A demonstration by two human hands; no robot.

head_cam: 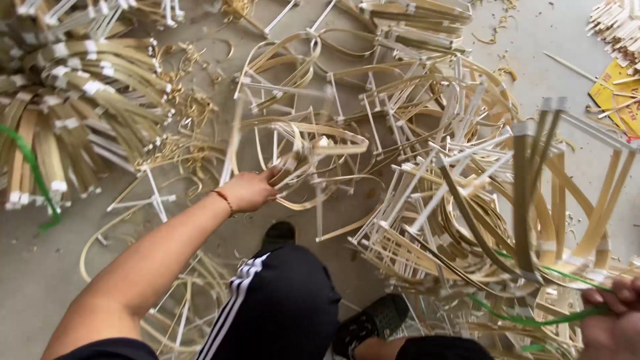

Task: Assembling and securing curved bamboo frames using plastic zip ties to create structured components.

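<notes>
Left hand (250, 191) out over the floor (40, 280), fingers closed on one bent bamboo-strip frame (303, 157) lifted from the loose heap (373, 120). Right hand (617, 313) at the lower right of that heap, fingers clamped on a green strap (533, 321) looped round a gathered bundle (533, 200) of frames. Left of the heap, another bundle (73, 107) already strapped in green. Seemingly midway: one bundle tied, one being filled, loose frames too many and tangled to count. Two dark shoes (373, 320) below the heap.
</notes>
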